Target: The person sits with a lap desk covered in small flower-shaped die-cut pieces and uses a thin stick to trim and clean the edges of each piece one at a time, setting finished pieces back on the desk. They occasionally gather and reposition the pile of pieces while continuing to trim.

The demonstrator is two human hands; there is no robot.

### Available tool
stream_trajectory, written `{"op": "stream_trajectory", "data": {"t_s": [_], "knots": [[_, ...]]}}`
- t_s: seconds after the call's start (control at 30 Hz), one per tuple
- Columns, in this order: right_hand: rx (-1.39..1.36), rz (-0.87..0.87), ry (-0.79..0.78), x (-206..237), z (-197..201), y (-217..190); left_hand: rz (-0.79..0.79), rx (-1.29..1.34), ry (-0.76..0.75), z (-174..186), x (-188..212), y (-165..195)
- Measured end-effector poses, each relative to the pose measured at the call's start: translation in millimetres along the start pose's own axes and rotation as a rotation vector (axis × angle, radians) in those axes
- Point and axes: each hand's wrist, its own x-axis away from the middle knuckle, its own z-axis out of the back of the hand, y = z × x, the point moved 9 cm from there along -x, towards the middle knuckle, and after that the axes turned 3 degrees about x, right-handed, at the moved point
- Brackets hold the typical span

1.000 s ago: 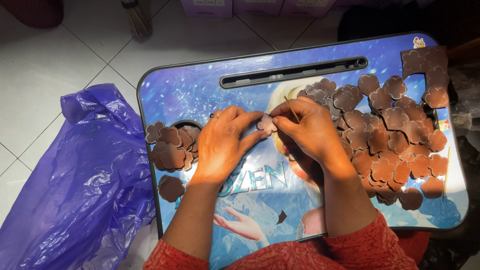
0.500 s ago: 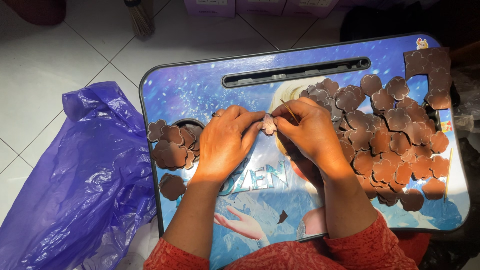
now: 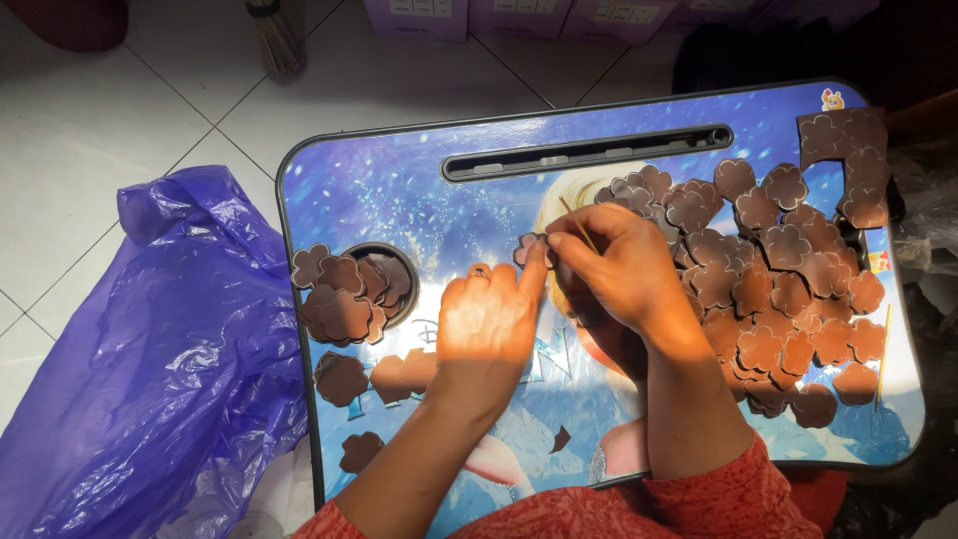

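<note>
My left hand [image 3: 491, 321] and my right hand [image 3: 617, 266] meet over the middle of a blue cartoon-printed lap tray [image 3: 419, 190]. Together their fingertips pinch one small brown flower-shaped cutout [image 3: 529, 250]. My right hand also grips a thin wooden stick [image 3: 579, 226] that points up and away from the cutout. A big heap of the same brown flower cutouts [image 3: 768, 289] lies on the tray right of my right hand. A smaller heap [image 3: 344, 294] sits left of my left hand, over the tray's round cup recess.
A crumpled purple plastic bag [image 3: 150, 369] lies on the white tiled floor left of the tray. A brown sheet of joined flower shapes [image 3: 848, 150] rests at the tray's far right corner. A slot [image 3: 589, 152] runs along the tray's far edge. Purple boxes [image 3: 519, 15] stand beyond.
Both hands stay together on the small cutout. My left fingers have stretched out flatter toward it, and the stick in my right hand now shows. The piles have not moved.
</note>
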Motion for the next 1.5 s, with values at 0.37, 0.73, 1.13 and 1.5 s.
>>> {"op": "stream_trajectory", "data": {"t_s": [0.37, 0.73, 1.13, 1.5], "knots": [[-0.150, 0.417, 0.231, 36.2, 33.2, -47.9, 0.006, -0.168, -0.113, -3.8, 11.7, 15.2], [0.105, 0.484, 0.120, 57.3, -16.7, -42.9, -0.058, -0.289, -0.264, -14.1, 17.0, 23.4], [0.197, 0.654, 0.156, 56.6, -27.1, -60.5, -0.049, -0.287, -0.222, -21.4, 21.0, 24.1], [0.411, 0.790, 0.186, 64.0, -35.5, -80.9, -0.073, -0.227, -0.315, -30.8, 24.7, 24.7]]}}
